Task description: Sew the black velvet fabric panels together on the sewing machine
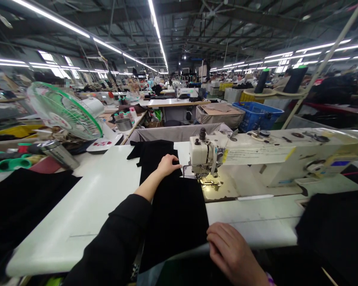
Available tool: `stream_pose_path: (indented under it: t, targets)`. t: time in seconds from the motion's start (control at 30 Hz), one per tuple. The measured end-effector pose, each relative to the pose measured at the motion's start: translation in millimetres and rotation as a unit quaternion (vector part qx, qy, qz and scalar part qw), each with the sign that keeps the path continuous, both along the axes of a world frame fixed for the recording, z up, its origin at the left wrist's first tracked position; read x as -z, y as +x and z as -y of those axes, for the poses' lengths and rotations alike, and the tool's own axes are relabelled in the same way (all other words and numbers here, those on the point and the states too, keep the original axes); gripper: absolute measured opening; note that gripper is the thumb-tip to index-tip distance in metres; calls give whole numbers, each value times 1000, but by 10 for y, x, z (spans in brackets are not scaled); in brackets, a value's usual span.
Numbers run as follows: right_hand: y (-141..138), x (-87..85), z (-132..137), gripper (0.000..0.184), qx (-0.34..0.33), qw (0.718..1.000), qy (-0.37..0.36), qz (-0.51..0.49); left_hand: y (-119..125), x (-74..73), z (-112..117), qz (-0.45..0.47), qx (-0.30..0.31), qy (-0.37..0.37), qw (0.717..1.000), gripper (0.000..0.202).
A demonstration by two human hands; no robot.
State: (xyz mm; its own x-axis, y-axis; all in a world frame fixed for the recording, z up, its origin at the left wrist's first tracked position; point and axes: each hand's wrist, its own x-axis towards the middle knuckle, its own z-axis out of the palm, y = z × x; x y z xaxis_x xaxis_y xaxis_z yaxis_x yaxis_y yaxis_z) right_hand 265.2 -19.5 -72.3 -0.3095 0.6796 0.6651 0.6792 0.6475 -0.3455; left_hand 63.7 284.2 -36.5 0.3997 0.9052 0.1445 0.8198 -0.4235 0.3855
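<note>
Brightly lit by ceiling tube lights [158,28] overhead. Glare on the white worktop [107,186]. Bent and stretched toward the edges; blurred at near right.

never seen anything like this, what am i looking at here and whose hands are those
This is one picture from a camera worn on a person's head, looking forward and down at their own two hands in a big sewing workshop. The white machine is a sewing machine on a white table. A piece of black cloth lies flat on the table beside the needle. The left hand rests on the far end of the cloth, next to the machine head. The right hand rests at the near edge of it. Neither hand grips anything. On the left stand a small fan and another pile of black cloth.
</note>
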Motion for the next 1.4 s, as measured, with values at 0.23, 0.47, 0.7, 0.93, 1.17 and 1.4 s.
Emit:
stream_pose_path:
  t: [0.23,0.47,0.7,0.93,1.17,1.4]
  targets:
    - [-1,8,-5,23,-4,1000,-18,0,-142,42,68,-23,44,0,999,59]
    - [-3,29,6,24,2,1000,-17,1,-136,19,148,-53,53,2,997,62]
    - [-6,14,0,23,2,1000,-27,3,-79,-58,252,-88,55,5,995,69]
    - [-1,23,-5,24,2,999,-31,10,-92,-153,257,-115,88,-26,989,81]
    - [-8,-21,-3,23,6,999,-34,14,-102,-224,347,-76,88,5,993,71]
    - [9,-90,-1,21,11,999,-38,36,43,-383,1636,37,170,53,983,35]
